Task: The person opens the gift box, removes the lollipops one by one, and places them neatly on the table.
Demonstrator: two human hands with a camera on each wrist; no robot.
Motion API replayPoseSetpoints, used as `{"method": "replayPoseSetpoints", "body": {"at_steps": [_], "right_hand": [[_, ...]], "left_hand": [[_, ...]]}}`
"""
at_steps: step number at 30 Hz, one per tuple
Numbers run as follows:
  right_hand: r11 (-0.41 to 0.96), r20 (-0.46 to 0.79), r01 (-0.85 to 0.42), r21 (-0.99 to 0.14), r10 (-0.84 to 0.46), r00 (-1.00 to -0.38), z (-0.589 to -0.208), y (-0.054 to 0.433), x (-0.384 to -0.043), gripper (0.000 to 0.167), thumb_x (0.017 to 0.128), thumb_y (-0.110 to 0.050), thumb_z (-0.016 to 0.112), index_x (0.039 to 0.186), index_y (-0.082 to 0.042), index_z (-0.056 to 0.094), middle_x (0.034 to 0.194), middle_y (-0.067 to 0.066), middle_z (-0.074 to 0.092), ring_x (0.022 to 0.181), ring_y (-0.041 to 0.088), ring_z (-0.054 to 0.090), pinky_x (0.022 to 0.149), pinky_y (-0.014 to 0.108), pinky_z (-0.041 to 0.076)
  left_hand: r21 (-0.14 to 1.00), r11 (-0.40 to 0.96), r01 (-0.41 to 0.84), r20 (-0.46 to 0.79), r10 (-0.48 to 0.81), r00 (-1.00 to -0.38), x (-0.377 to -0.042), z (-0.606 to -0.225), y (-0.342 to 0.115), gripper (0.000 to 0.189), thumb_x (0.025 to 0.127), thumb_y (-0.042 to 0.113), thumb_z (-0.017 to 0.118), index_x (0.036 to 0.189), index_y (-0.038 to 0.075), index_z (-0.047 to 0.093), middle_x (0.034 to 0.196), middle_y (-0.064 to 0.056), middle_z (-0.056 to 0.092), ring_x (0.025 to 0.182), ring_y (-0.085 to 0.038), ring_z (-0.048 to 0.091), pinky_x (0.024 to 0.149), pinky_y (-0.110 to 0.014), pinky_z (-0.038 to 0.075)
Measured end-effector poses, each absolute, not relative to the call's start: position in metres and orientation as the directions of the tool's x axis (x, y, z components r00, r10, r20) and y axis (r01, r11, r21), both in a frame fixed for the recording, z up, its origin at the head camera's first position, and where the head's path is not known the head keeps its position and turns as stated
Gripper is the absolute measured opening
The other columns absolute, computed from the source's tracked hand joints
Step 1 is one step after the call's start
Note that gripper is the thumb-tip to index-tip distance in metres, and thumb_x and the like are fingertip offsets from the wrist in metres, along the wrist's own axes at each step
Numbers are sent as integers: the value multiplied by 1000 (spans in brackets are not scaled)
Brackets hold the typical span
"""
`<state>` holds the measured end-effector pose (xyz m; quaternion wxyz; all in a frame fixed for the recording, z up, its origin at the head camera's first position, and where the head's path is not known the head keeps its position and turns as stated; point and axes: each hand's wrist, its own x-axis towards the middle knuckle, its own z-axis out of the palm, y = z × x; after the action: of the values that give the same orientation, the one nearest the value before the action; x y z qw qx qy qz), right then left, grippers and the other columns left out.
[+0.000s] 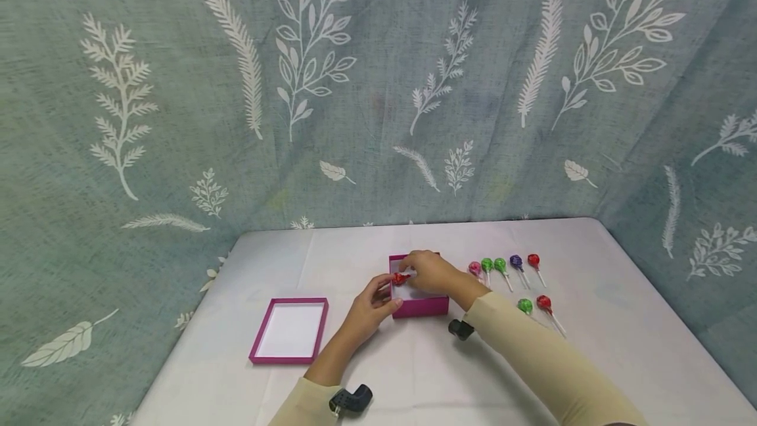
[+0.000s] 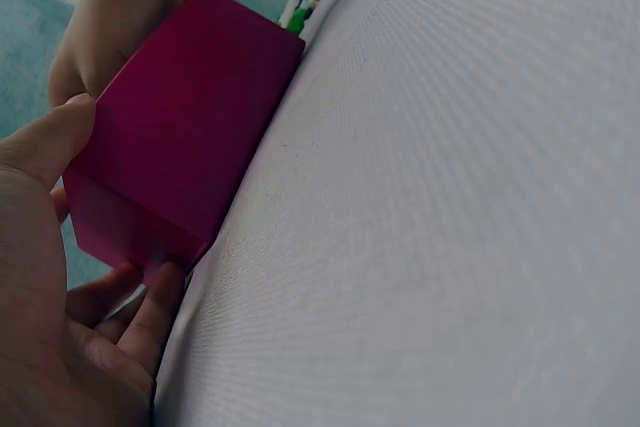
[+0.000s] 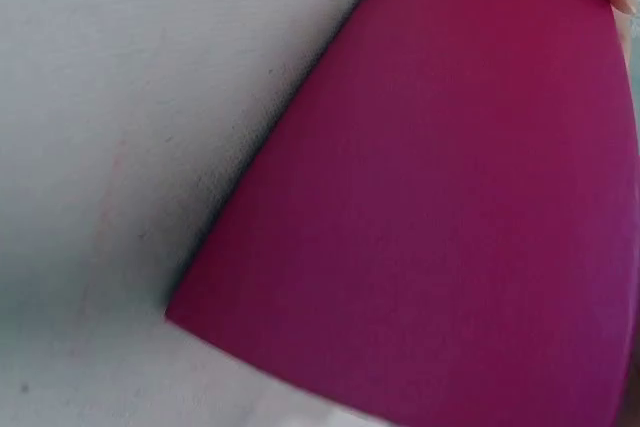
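A magenta box (image 1: 420, 308) with a pale inside stands uncovered at the table's middle. My left hand (image 1: 368, 313) holds its left side, thumb at the front corner and fingers along the left wall; in the left wrist view that thumb lies on the box's (image 2: 190, 117) upper edge. Reaching over the box from the right, my right hand (image 1: 436, 273) pinches a red lollipop (image 1: 399, 278) by its stick, the wrapped head pointing left inside the box near the left wall. The right fingertips are partly hidden. The box's wall (image 3: 430, 197) fills most of the right wrist view.
A shallow magenta-rimmed lid (image 1: 288, 331) lies to the left on the white table (image 1: 414, 380). Right of the box are several lollipops: pink (image 1: 475, 268), green (image 1: 501, 264), purple (image 1: 516, 261) and red (image 1: 544, 304). A patterned cloth (image 1: 367, 84) hangs behind.
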<state>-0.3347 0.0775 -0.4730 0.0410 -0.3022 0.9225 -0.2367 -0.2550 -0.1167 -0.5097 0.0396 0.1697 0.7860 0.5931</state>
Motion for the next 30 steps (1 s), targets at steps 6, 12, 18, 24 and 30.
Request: {"method": "replayPoseSetpoints", "body": {"at_steps": [6, 12, 18, 24, 30], "right_hand": [[710, 52, -528, -467, -574, -817, -478, 71, -337, 29, 83, -6, 73, 112, -9, 72, 111, 4, 68, 107, 22, 61, 94, 40, 50], [715, 27, -528, -459, -583, -812, -482, 65, -339, 27, 83, -8, 75, 109, -15, 71, 96, -5, 68, 89, 12, 61, 82, 32, 53], [722, 5, -520, -456, -583, -813, -486, 62, -343, 23, 84, -9, 75, 105, -16, 71, 88, -10, 66, 84, 8, 60, 80, 29, 53], [727, 11, -515, -454, -573, -819, -488, 60, -345, 15, 86, -11, 74, 98, -19, 71, 82, -12, 63, 80, 8, 59, 77, 28, 52], [750, 2, -494, -440, -550, -835, -488, 55, -342, 13, 83, -11, 76, 92, -18, 70, 75, -10, 60, 72, 10, 56, 69, 28, 50]], "left_hand": [[943, 246, 224, 143, 308, -940, -255, -510, -116, 62, 91, 23, 71, 143, 4, 43, 143, -26, 43, 127, -41, 48, 102, -44, 45], [941, 247, 232, 151, 310, -939, -256, -511, -116, 62, 91, 24, 71, 143, 5, 43, 144, -23, 44, 127, -39, 48, 101, -42, 46], [943, 242, 229, 151, 303, -941, -263, -523, -116, 61, 91, 24, 71, 143, 9, 43, 145, -17, 46, 128, -37, 47, 101, -39, 46], [943, 233, 238, 167, 288, -943, -274, -543, -119, 61, 90, 28, 72, 143, 17, 45, 144, -10, 47, 128, -32, 48, 100, -38, 47], [943, 233, 237, 170, 274, -947, -273, -546, -119, 58, 89, 29, 73, 140, 18, 48, 142, -8, 50, 127, -30, 50, 98, -34, 48]]}}
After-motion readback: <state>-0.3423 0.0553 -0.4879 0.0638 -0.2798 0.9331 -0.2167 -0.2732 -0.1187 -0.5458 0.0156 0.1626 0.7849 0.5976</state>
